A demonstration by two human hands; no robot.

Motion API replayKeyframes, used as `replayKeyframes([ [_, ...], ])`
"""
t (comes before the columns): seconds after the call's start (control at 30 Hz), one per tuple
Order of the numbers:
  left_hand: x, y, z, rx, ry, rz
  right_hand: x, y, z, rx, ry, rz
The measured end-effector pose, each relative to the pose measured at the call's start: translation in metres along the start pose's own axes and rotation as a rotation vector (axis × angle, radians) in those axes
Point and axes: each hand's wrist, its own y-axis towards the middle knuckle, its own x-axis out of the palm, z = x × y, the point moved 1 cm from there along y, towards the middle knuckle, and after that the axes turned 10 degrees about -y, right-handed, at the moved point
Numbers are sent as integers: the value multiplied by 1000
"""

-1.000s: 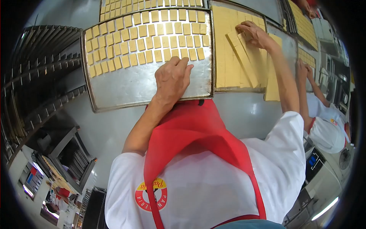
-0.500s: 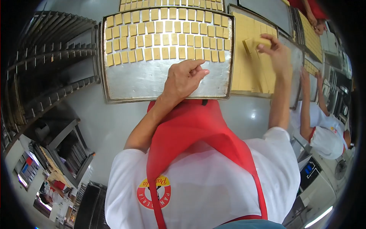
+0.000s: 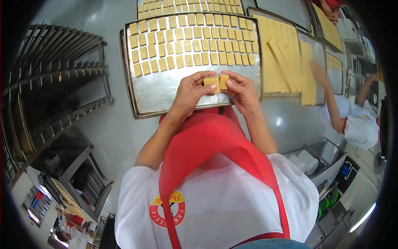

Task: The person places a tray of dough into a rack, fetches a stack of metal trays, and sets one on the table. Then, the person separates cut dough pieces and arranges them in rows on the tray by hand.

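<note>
My left hand (image 3: 191,92) pinches a small stack of yellow dough rectangles (image 3: 211,84) between thumb and fingers. Beside it, my right hand (image 3: 242,92) grips a smaller dough piece (image 3: 224,81); the two lots are close together. Both hands are over the near part of a metal baking tray (image 3: 166,93). Several rows of flat dough rectangles (image 3: 189,60) lie spaced out across the tray's far part. To the right, a sheet of dough cut into strips (image 3: 269,72) rests on another tray, with loose strips (image 3: 282,62) lying askew on top.
Another tray of dough pieces (image 3: 190,7) lies beyond mine. At right, a co-worker's hand (image 3: 318,72) is near a dough slab (image 3: 307,79). Another person's hand (image 3: 331,14) shows at top right. A metal rack (image 3: 62,66) stands at left.
My right hand has come from the dough sheet to my left hand, bringing dough pieces. The left hand now grips a stack. A dough slab has appeared on the right, near the co-worker's hand.
</note>
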Motion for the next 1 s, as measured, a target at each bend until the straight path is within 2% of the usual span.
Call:
replayKeyframes([
  [0.07,-7,-1,-2,-13,-28,-14,7,-2,9,26,52,14],
  [0.13,-13,-2,-2,-31,-57,-29,18,-6,17,-128,-104,87],
  [0.17,-16,-3,-1,-64,-39,-21,23,-8,19,-128,-105,99],
  [0.23,-18,-5,4,-108,-22,-21,31,-15,20,-270,-334,143],
  [0.3,-15,-6,10,-183,247,-18,35,-22,16,-311,-453,168],
  [0.33,-13,-7,7,-184,244,-24,37,-26,14,-352,-570,179],
  [0.4,-8,-7,5,5,309,-85,38,-31,15,-397,-566,164],
  [0.47,-6,-9,8,15,340,-102,37,-33,13,-448,-557,140],
  [0.57,-1,-12,10,25,343,-87,30,-35,7,-410,-499,99],
  [0.63,4,-14,11,28,324,-62,23,-33,4,-478,-568,75],
  [0.73,10,-14,6,24,446,8,2,-31,-1,-482,-647,132],
  [0.77,7,-11,-1,93,521,11,-6,-30,-9,-488,-646,131],
  [0.83,10,-9,-6,170,601,14,-25,-27,-35,-521,-807,356],
  [0.87,15,-12,-5,207,614,25,-33,-24,-49,-528,-805,354],
  [0.93,25,-17,-2,248,632,37,-52,-12,-74,-621,-1083,506],
  [1.0,34,-19,0,218,623,44,-84,15,-76,-812,-1329,469],
])
